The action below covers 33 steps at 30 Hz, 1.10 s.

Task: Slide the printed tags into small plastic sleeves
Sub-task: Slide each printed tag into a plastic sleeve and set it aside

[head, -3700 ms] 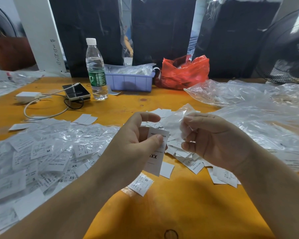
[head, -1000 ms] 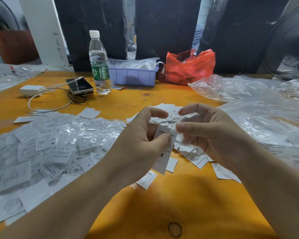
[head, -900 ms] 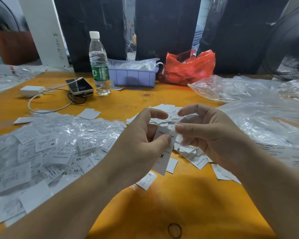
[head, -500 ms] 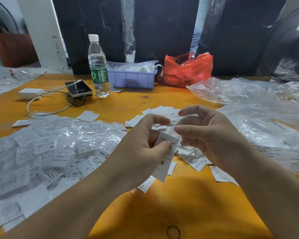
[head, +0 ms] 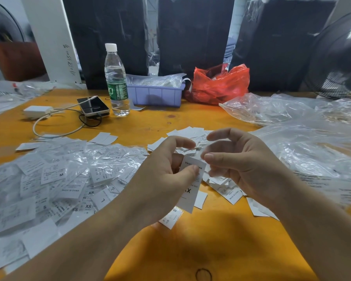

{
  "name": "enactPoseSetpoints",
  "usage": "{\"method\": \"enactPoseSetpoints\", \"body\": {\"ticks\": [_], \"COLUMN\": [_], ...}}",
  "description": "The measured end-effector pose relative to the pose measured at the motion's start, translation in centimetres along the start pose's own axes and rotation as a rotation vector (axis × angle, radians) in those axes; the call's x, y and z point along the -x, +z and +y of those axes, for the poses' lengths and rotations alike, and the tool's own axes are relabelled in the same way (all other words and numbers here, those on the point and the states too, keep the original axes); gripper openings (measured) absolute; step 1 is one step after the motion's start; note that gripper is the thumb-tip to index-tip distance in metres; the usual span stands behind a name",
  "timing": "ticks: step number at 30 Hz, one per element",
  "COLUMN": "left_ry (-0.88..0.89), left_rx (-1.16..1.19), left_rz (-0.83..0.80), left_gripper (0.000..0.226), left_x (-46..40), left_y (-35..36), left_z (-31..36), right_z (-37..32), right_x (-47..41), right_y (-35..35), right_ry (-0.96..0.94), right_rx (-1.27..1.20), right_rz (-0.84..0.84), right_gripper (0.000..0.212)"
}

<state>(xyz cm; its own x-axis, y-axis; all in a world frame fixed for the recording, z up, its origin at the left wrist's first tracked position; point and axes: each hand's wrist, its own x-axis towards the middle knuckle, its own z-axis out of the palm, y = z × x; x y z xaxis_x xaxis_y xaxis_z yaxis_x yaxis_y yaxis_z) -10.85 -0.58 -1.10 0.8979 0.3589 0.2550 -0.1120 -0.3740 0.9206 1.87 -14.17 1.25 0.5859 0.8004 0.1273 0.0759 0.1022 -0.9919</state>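
Observation:
My left hand point(head: 162, 177) pinches a white printed tag point(head: 190, 191) marked with an X, thumb on its face, held upright above the orange table point(head: 211, 240). My right hand point(head: 237, 165) is right beside it with curled fingers around a small clear plastic sleeve point(head: 211, 151) that is hard to make out. The sleeve's mouth sits just above the tag's top edge. Loose bare tags point(head: 229, 193) lie under both hands. A large heap of sleeved tags point(head: 55, 179) covers the table on the left.
Clear plastic bags point(head: 304, 142) pile up on the right. At the back stand a water bottle point(head: 116, 82), a phone point(head: 93, 107) with a cable and charger point(head: 37, 111), a purple bin point(head: 156, 95), a red bag point(head: 219, 84) and a fan point(head: 338, 57).
The sleeve was held higher and to the right 3.7 s ago; my right hand has brought it down close to the tag's top. My left hand keeps the same tag.

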Motion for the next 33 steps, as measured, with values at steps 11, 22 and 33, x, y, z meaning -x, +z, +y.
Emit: {"method": "enactPoseSetpoints", "body": {"ticks": [11, 22, 33], "left_ry": [-0.007, 0.012, 0.001], "left_rx": [0.003, 0.008, 0.020], "left_rz": [0.002, -0.007, -0.042], "left_gripper": [0.030, 0.031, 0.027], "left_x": [-0.05, -0.09, 0.01], "left_y": [0.00, 0.00, -0.06], "left_z": [-0.11, -0.21, -0.06], "right_z": [0.17, 0.34, 0.27], "right_x": [-0.02, 0.00, 0.00], "right_y": [0.07, 0.35, 0.61], "right_ry": [-0.018, -0.019, 0.009], "right_rx": [0.004, -0.004, -0.029], "right_rz": [-0.006, -0.037, -0.078], "right_gripper": [0.052, 0.055, 0.046]}}
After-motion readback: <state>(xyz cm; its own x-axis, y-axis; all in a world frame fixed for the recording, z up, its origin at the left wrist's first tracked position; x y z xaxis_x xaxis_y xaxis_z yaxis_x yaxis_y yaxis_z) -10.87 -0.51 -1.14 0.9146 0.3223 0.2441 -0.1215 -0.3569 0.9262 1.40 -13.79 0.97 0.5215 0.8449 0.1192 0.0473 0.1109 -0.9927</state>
